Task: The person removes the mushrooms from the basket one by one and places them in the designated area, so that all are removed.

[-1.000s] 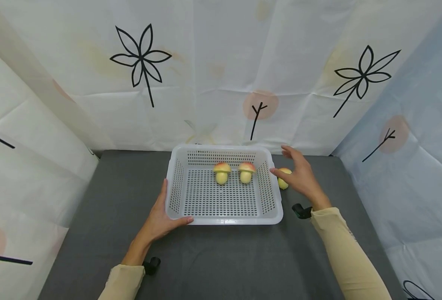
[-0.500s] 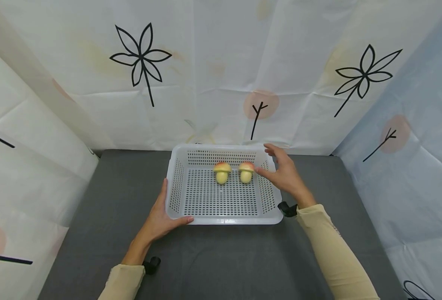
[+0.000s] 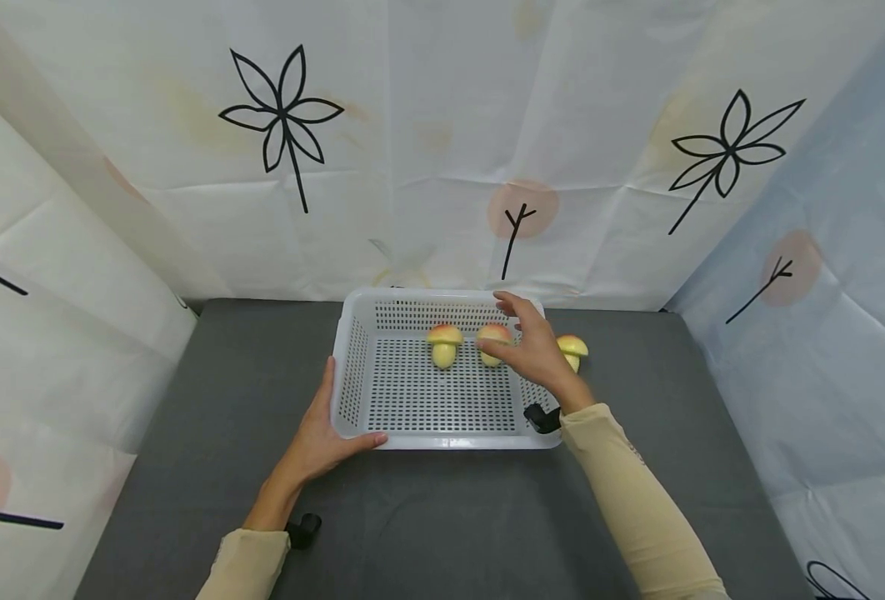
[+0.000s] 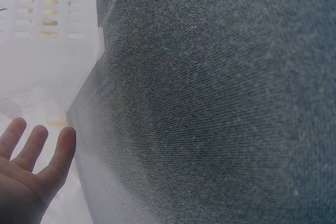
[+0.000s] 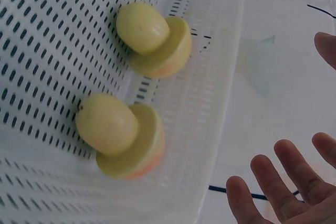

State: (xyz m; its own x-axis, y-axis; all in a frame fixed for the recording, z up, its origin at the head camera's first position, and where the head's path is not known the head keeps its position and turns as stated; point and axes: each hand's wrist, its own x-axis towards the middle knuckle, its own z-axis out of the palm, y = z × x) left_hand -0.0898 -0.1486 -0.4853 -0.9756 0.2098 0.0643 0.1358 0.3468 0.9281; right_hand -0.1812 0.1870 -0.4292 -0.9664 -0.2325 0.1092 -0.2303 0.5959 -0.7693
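A white perforated plastic basket stands on the dark cloth. Inside lie two yellow toy mushrooms with reddish caps, a left mushroom and a right mushroom. My left hand spans the basket's near left corner, thumb along the front rim and straight fingers by the left side. Over the basket's right part, my right hand hovers with fingers spread, partly covering the right mushroom in the head view. In the right wrist view that hand's fingers hold nothing. Outside the basket, a third mushroom is partly hidden behind my hand.
A dark grey cloth covers the table. White curtains with black plant drawings stand behind it and on both sides, the back one close to the basket's far rim. Black wrist cameras sit on both wrists.
My right hand has moved left from beside the third mushroom, across the basket's right rim, to over the right mushroom. The third mushroom shows again. The left hand and basket have stayed put.
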